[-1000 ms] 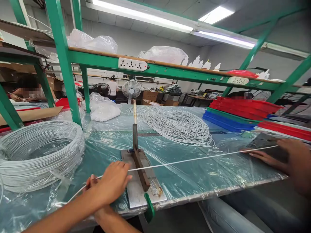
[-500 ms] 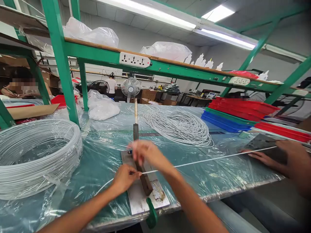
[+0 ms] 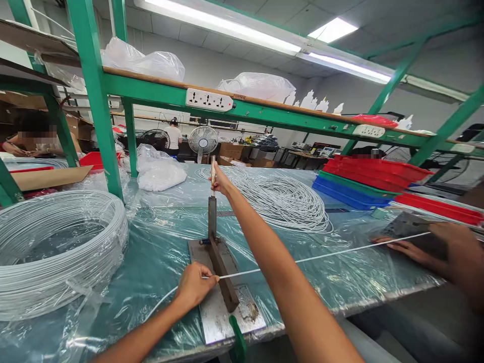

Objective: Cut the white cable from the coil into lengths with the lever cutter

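Note:
My left hand (image 3: 197, 285) pinches a thin white cable (image 3: 333, 256) at the left side of a metal cutter (image 3: 223, 275) with a long upright lever. The cable crosses the cutter and runs right to a co-worker's hands (image 3: 434, 249). My right hand (image 3: 220, 180) is wrapped round the lever's pale handle (image 3: 214, 174), its arm passing over the cable. The cutter sits on a metal plate (image 3: 215, 322) at the table's front edge, where a green clamp (image 3: 237, 339) shows.
A large coil of white cable (image 3: 117, 237) lies at the left, a looser coil (image 3: 287, 201) behind the cutter. Stacked red, green and blue trays (image 3: 351, 189) stand at the right. A green shelf frame (image 3: 159, 96) spans above the table.
My right hand has moved from low over the cutter up to the lever's handle and closed round it. My left hand still pinches the cable beside the cutter.

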`<act>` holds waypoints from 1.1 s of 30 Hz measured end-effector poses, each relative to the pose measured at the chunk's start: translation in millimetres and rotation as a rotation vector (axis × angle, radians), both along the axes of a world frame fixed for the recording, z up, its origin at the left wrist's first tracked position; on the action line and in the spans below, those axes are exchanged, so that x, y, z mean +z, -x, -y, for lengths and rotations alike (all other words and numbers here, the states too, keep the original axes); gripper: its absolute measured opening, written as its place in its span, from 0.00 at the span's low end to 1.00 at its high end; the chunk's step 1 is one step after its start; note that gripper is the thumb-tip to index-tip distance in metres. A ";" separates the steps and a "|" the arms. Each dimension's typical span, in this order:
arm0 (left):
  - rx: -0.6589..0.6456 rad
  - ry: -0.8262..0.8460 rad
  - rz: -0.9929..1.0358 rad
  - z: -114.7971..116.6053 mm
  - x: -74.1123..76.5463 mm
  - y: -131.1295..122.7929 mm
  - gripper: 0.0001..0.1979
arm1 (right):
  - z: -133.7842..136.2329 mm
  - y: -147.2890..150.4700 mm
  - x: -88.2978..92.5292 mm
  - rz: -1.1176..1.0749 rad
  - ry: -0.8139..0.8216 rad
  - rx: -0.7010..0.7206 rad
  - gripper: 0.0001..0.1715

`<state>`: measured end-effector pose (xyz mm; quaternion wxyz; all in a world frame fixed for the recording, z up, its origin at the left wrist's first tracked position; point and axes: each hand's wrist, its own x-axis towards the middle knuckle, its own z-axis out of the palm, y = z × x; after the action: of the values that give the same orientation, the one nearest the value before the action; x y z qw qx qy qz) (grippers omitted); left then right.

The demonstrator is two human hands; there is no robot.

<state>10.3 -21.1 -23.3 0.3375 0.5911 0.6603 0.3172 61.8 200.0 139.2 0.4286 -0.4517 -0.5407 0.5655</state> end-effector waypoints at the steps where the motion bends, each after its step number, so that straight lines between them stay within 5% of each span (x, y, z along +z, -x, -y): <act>1: 0.001 0.003 -0.005 -0.7 -0.6 0.1 0.14 | 3.5 -4.8 3.8 -0.012 0.000 0.006 0.30; 5: -0.022 0.018 0.003 -4.2 -3.0 2.0 0.14 | 39.8 -46.1 23.0 -0.126 -0.010 0.100 0.35; 9: -0.013 0.039 0.014 -7.2 -3.6 3.8 0.13 | 114.3 -99.5 28.1 -0.118 0.042 0.095 0.30; 13: -0.010 0.049 -0.004 -7.3 -2.8 4.4 0.14 | 197.1 -139.4 0.8 0.015 0.163 0.048 0.13; 17: -0.007 0.050 -0.020 -5.8 -1.2 4.3 0.14 | 250.8 -154.3 -30.5 0.038 0.293 0.000 0.31; 22: 0.007 0.047 -0.055 -4.2 2.7 3.3 0.13 | 269.8 -149.3 -37.1 0.067 0.387 -0.009 0.35; 29: 0.028 0.050 -0.075 -3.2 6.2 2.8 0.13 | 265.1 -143.3 -36.3 0.170 0.455 0.106 0.13; 33: 0.023 0.048 -0.069 -3.1 5.8 3.2 0.13 | 270.0 -141.4 -49.5 0.278 0.485 0.150 0.13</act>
<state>7.1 -18.0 -17.5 0.3251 0.5859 0.6856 0.2846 203.2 -70.0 89.7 0.1869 -0.5729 -0.4752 0.6411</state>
